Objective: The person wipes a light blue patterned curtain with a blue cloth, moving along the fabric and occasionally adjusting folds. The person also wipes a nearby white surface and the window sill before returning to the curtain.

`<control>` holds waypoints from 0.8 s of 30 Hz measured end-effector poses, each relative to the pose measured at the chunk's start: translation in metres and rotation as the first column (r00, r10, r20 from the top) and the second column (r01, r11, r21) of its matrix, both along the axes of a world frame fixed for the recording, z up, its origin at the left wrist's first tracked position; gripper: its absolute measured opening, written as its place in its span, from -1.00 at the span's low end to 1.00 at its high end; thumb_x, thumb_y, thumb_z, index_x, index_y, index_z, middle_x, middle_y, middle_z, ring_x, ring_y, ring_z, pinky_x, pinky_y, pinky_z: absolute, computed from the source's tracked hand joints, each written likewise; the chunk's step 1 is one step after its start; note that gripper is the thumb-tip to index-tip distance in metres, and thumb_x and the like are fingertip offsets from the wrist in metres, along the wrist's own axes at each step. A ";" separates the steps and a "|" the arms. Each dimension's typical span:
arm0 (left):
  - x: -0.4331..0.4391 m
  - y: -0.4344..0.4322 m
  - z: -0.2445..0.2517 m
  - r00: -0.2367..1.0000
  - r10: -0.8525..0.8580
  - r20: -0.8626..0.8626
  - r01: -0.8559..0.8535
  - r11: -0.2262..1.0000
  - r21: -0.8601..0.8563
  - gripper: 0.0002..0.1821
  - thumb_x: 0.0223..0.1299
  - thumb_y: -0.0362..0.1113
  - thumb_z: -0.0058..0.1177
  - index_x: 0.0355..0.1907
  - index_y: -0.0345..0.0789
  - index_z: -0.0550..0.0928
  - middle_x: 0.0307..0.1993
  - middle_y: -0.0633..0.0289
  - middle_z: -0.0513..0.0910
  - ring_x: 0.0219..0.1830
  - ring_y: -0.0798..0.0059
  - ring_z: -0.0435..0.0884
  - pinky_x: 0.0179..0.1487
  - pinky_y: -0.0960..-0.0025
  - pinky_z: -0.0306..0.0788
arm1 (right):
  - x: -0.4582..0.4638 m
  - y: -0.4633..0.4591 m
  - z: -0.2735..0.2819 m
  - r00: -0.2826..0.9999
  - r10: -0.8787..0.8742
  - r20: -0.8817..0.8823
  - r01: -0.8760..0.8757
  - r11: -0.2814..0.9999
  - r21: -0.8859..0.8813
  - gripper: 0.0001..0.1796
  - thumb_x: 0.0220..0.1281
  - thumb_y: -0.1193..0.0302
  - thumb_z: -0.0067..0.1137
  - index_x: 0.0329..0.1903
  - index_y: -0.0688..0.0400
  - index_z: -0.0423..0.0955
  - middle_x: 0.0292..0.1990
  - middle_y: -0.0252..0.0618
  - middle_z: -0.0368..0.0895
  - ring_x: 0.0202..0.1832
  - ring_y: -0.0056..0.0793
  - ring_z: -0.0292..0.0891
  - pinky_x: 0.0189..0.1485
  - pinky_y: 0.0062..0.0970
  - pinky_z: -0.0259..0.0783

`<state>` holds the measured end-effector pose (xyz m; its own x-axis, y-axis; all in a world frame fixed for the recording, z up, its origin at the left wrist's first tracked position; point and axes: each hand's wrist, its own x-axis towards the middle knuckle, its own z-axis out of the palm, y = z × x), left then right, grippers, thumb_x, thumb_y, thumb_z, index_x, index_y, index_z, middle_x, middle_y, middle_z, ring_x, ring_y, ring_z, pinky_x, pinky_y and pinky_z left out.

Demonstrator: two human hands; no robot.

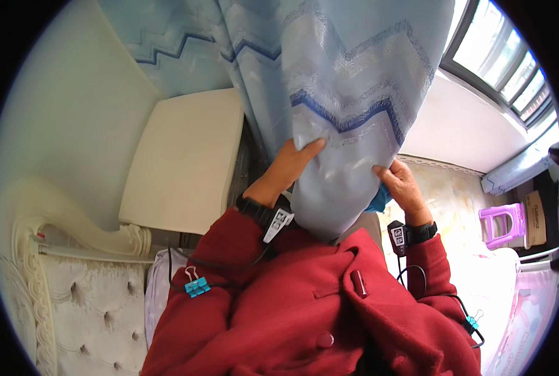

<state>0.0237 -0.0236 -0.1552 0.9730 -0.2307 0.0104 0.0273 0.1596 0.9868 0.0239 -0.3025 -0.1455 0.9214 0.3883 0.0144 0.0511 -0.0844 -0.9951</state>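
Observation:
A light blue curtain (345, 178) with zigzag bands hangs in front of me, its near panel drawn towards my body. My left hand (292, 162) grips the panel's left edge, thumb on the front face and the other fingers hidden behind the fabric. On the opposite edge, my right hand (398, 181) pinches the cloth between thumb and fingers. Between the two hands the fabric spreads fairly flat, and its lower part bulges against my red coat (307, 301). Below my right hand a piece of darker blue cloth (379, 199) shows; I cannot tell what it belongs to.
Left of the curtain stands a cream-topped cabinet (185, 160), beside a tufted headboard (96, 301) with a carved frame. A barred window (500, 56) is at upper right. On the right are a purple plastic stool (502, 225) and a cardboard box (535, 218).

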 end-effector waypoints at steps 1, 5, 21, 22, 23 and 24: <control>-0.008 -0.002 0.001 1.000 -0.007 -0.008 0.006 0.996 -0.094 -0.49 0.39 -0.14 0.06 0.25 -0.43 0.45 0.13 0.17 0.56 0.13 0.42 0.52 0.21 0.33 0.40 | 0.004 -0.008 -0.004 0.997 -0.033 0.075 0.029 0.998 0.060 -0.67 0.37 0.43 0.09 0.11 0.30 0.51 -0.12 -0.44 0.60 -0.10 -0.70 0.46 -0.01 -0.62 0.41; -0.043 -0.005 0.000 0.990 -0.116 -0.082 0.090 0.957 -0.276 -0.51 0.40 -0.22 0.04 0.31 -0.36 0.40 0.15 0.21 0.55 0.17 0.42 0.52 0.27 0.30 0.37 | 0.018 -0.030 0.005 0.959 -0.283 -0.018 0.280 0.955 -0.095 -0.60 0.34 0.50 0.05 0.22 0.22 0.48 -0.07 -0.40 0.61 -0.07 -0.69 0.50 0.01 -0.63 0.45; -0.059 0.012 -0.009 0.992 0.058 0.108 -0.070 0.992 0.109 -0.57 0.16 -0.32 0.28 0.09 -0.40 0.57 -0.07 0.24 0.65 -0.05 0.51 0.57 0.07 0.37 0.45 | -0.023 0.053 -0.116 0.568 0.647 -0.509 -0.794 0.266 -0.547 -0.29 -0.03 0.58 -0.02 0.29 -0.06 0.48 0.05 0.02 0.64 0.05 -0.21 0.56 0.17 -0.38 0.39; -0.060 0.018 -0.015 0.979 0.105 0.177 -0.139 0.971 0.193 -0.59 0.19 -0.28 0.26 0.06 -0.43 0.59 -0.11 0.17 0.67 -0.06 0.46 0.61 0.04 0.34 0.47 | -0.018 0.043 -0.117 0.677 0.616 -0.402 -0.720 0.445 -0.532 -0.31 -0.03 0.58 -0.04 0.27 -0.05 0.50 0.08 -0.04 0.64 0.03 -0.27 0.56 0.17 -0.39 0.39; -0.059 0.021 -0.021 0.987 0.122 0.109 -0.148 0.949 0.278 -0.60 0.20 -0.26 0.25 0.04 -0.43 0.60 -0.13 0.14 0.68 -0.07 0.43 0.62 0.04 0.33 0.48 | -0.013 0.032 -0.111 0.773 0.496 -0.395 -0.629 0.517 -0.581 -0.32 -0.03 0.59 -0.06 0.25 -0.04 0.53 0.10 -0.10 0.63 0.01 -0.33 0.55 0.17 -0.39 0.40; -0.060 0.024 -0.027 0.986 0.138 0.089 -0.160 0.930 0.332 -0.61 0.22 -0.24 0.23 0.03 -0.43 0.61 -0.16 0.11 0.69 -0.08 0.40 0.64 0.04 0.32 0.48 | 0.000 0.027 -0.097 0.824 0.475 -0.310 -0.567 0.698 -0.438 -0.30 -0.01 0.61 -0.07 0.29 -0.02 0.49 0.12 -0.15 0.62 0.02 -0.37 0.54 0.20 -0.41 0.39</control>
<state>-0.0363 0.0006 -0.1820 0.9963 -0.0841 0.0197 -0.0350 -0.1849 0.9821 0.0242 -0.2751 -0.2425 0.5388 0.7164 -0.4432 0.0821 -0.5683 -0.8187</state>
